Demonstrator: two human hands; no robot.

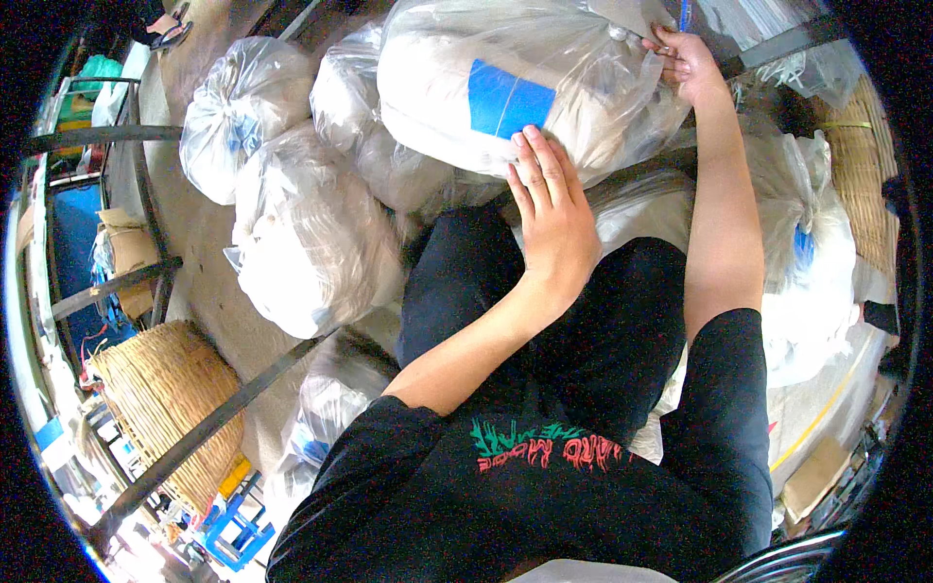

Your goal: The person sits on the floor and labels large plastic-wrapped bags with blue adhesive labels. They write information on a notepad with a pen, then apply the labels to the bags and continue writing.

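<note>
A large clear plastic bag (pixel 437 87), packed with pale contents, lies before my knees, with a blue square patch (pixel 510 97) on its near side. My left hand (pixel 557 209) rests against it, fingers stretched out, the tips touching the patch's lower edge. At the bag's right end, my right hand (pixel 685 66) is closed on the gathered plastic of the bag's neck. What exactly lies inside the bag is blurred by the plastic.
Similar filled bags (pixel 311 233) crowd the left, and another bag (pixel 807 253) stands at right. Dark metal bars (pixel 224 413) cross the left side. A woven basket (pixel 165 408) and a blue plastic stool (pixel 236 530) are beyond them. Another basket (pixel 860 185) is far right.
</note>
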